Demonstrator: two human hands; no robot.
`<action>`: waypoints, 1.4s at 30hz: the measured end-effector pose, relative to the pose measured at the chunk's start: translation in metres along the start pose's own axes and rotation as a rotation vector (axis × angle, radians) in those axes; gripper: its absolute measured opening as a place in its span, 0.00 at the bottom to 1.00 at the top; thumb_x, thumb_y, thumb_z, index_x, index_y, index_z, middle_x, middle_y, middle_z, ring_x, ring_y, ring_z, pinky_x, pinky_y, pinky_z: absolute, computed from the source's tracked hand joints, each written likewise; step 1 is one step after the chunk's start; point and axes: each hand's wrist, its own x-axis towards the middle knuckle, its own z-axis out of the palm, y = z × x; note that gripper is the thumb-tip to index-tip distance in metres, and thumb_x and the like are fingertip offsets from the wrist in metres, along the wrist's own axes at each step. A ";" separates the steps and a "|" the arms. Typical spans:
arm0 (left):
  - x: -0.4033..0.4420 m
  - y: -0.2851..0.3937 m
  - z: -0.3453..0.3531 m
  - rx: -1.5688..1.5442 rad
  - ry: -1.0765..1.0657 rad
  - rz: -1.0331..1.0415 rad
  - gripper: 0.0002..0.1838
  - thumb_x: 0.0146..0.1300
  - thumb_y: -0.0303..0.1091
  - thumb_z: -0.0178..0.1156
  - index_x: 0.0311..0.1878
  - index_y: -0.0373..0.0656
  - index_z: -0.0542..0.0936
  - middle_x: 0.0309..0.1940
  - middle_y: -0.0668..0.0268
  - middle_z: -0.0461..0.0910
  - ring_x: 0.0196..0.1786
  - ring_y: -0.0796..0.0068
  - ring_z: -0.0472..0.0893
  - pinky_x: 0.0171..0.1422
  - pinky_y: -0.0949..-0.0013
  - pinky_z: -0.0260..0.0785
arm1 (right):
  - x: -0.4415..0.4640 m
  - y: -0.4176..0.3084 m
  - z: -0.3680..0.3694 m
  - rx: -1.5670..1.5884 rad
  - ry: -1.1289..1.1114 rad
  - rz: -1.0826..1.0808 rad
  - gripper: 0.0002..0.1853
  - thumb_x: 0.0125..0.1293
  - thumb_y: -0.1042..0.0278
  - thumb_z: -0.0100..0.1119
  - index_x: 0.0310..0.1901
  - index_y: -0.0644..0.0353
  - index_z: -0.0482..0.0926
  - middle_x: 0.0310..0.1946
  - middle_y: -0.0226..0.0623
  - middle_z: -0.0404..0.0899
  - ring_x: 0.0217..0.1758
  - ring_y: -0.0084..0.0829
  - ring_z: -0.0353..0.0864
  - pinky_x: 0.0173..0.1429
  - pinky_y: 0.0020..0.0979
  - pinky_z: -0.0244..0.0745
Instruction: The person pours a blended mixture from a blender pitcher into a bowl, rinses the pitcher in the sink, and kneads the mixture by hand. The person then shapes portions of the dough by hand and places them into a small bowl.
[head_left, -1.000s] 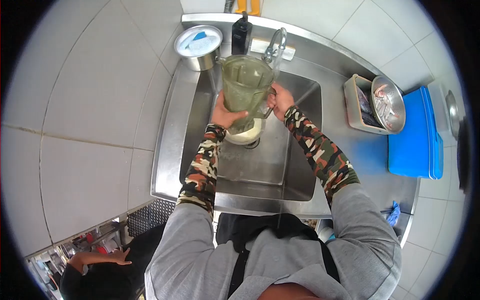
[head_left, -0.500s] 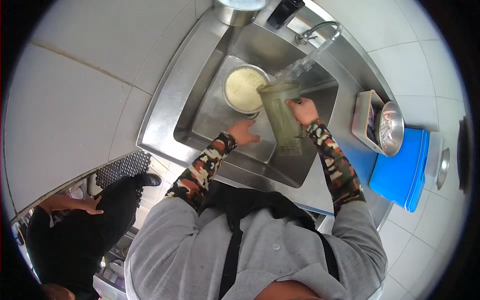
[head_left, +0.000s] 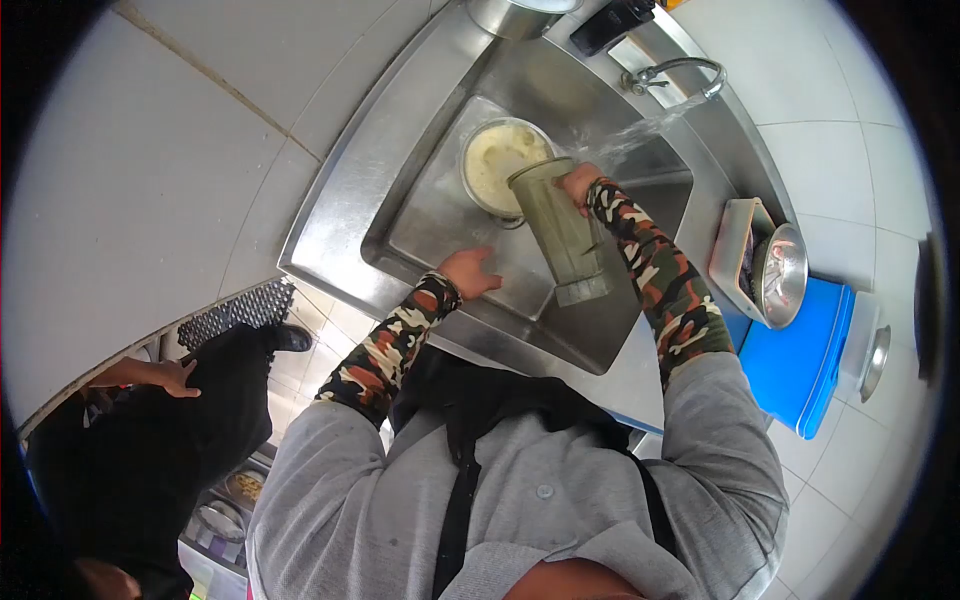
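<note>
My right hand (head_left: 579,186) grips the greenish see-through blender jar (head_left: 562,230) near its rim. The jar is tilted, with its mouth at the edge of a round metal pot (head_left: 506,166) that holds a pale yellowish, frothy liquid. The pot stands in the steel sink (head_left: 440,215). My left hand (head_left: 470,273) is over the sink, below the pot and left of the jar, with fingers apart and nothing in it. Water runs from the curved faucet (head_left: 690,68) into the sink, behind the jar.
A lidded metal pot (head_left: 515,18) and a black bottle (head_left: 610,25) stand at the back. On the right are a beige tub (head_left: 735,250), a metal bowl (head_left: 784,275) with pinkish pieces and a blue box (head_left: 800,350). A person in black (head_left: 150,440) is at the lower left.
My left hand let go of the jar and moved down and away. The jar went from upright to tilted beside the pot, in my right hand. The view has turned, and running water shows.
</note>
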 end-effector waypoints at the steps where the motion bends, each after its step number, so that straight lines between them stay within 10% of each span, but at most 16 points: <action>1: 0.001 -0.001 0.000 0.002 -0.007 0.002 0.39 0.50 0.50 0.66 0.62 0.35 0.70 0.59 0.47 0.71 0.63 0.52 0.71 0.67 0.62 0.62 | -0.001 0.002 -0.005 0.005 -0.001 0.006 0.30 0.65 0.48 0.54 0.27 0.79 0.76 0.13 0.46 0.75 0.12 0.39 0.77 0.24 0.41 0.73; 16: 0.013 0.027 -0.078 0.229 0.019 0.033 0.33 0.52 0.45 0.66 0.59 0.38 0.73 0.55 0.50 0.75 0.58 0.54 0.74 0.64 0.61 0.65 | -0.120 0.083 -0.007 0.615 0.132 -0.176 0.25 0.61 0.51 0.61 0.22 0.70 0.74 0.08 0.36 0.68 0.10 0.28 0.67 0.18 0.32 0.62; 27: 0.267 0.209 -0.149 0.554 0.168 0.733 0.33 0.58 0.27 0.53 0.69 0.51 0.62 0.41 0.51 0.81 0.40 0.60 0.82 0.48 0.62 0.74 | -0.199 0.133 -0.006 1.420 0.358 0.023 0.21 0.63 0.51 0.62 0.25 0.59 0.67 0.12 0.25 0.60 0.11 0.19 0.58 0.15 0.25 0.56; 37: 0.328 0.253 -0.120 1.167 -0.092 0.913 0.35 0.52 0.20 0.54 0.66 0.54 0.67 0.46 0.54 0.80 0.45 0.53 0.81 0.50 0.58 0.73 | -0.221 0.102 -0.058 0.954 0.094 -0.187 0.20 0.64 0.56 0.61 0.21 0.62 0.70 0.10 0.25 0.64 0.09 0.19 0.60 0.14 0.26 0.56; 42: 0.302 0.230 -0.128 0.613 0.067 0.815 0.32 0.54 0.21 0.53 0.63 0.62 0.72 0.45 0.54 0.80 0.45 0.55 0.81 0.49 0.60 0.73 | -0.191 0.078 -0.077 0.584 -0.049 -0.114 0.16 0.64 0.63 0.58 0.24 0.66 0.71 0.13 0.28 0.66 0.11 0.20 0.64 0.13 0.28 0.59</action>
